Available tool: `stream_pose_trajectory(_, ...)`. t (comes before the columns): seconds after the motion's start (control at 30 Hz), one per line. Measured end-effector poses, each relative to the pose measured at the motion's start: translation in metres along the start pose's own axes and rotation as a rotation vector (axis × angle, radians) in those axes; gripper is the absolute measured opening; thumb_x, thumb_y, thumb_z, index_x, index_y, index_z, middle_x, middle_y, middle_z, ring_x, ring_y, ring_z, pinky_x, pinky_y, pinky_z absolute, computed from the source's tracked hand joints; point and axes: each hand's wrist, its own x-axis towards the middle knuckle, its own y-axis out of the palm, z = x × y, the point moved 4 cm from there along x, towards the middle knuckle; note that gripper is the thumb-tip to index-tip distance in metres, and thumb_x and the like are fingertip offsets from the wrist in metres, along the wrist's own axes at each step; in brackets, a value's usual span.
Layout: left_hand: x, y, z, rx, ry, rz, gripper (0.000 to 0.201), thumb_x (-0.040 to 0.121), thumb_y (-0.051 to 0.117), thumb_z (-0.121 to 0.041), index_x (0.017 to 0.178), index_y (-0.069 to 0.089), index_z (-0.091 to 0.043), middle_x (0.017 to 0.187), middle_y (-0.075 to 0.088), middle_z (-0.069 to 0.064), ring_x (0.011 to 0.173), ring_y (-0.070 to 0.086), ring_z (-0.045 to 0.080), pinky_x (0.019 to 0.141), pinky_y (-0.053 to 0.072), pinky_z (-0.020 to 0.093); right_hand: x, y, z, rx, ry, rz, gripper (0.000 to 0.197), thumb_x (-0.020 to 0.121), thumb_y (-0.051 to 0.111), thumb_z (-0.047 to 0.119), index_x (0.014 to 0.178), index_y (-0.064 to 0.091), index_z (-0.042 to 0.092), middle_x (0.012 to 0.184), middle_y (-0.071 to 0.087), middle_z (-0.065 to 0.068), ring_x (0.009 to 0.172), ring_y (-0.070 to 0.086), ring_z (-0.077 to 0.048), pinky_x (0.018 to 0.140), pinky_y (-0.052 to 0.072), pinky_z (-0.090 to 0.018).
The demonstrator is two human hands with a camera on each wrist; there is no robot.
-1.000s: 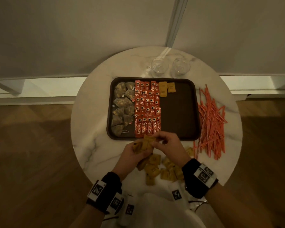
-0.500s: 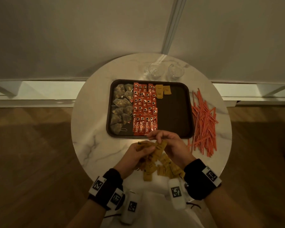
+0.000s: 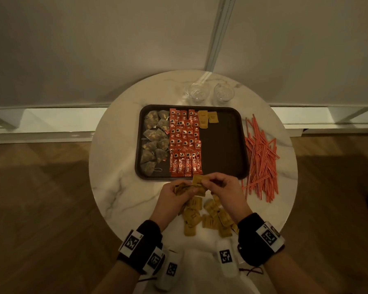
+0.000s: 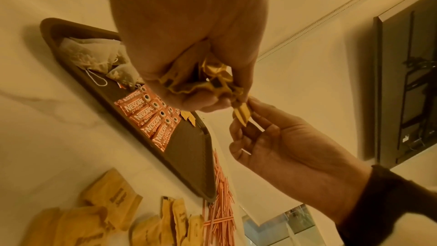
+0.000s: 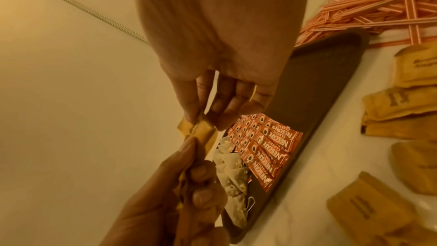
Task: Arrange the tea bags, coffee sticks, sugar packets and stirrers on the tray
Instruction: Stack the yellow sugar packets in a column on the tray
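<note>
Sugar packets (image 3: 208, 219) mostly lie loose on the round table (image 3: 119, 187) in front of you, with three already on the tray (image 3: 221, 149) beside the coffee sticks (image 3: 184, 143) and tea bags (image 3: 154, 141). Your left hand (image 3: 174, 198) clutches a bunch of packets; your right hand (image 3: 223, 189) pinches one from that bunch. Draw it free cleanly, then lay it flat under the three, edges aligned. Stirrers (image 3: 261, 158) wait right of the tray.

round marble table (image 3: 119, 187) | two clear glasses (image 3: 210, 94) at far edge | wood floor (image 3: 40, 209)
</note>
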Motion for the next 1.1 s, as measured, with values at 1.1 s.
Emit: stream_pose_trajectory(1.1,0.14,-0.003,0.007,0.064,-0.18,-0.032,0.011,0.094,0.064,-0.022,0.102,0.07,-0.016,0.067,0.061,-0.006,0.054,0.054,0.004,0.049,0.045,0.017,0.226,-0.103,-0.027,-0.495,0.132,-0.08,0.01,0.092,0.068,0.022,0.099,0.07,0.015,0.092,0.07,-0.003,0.08,0.064,-0.013,0.073,0.047,-0.021)
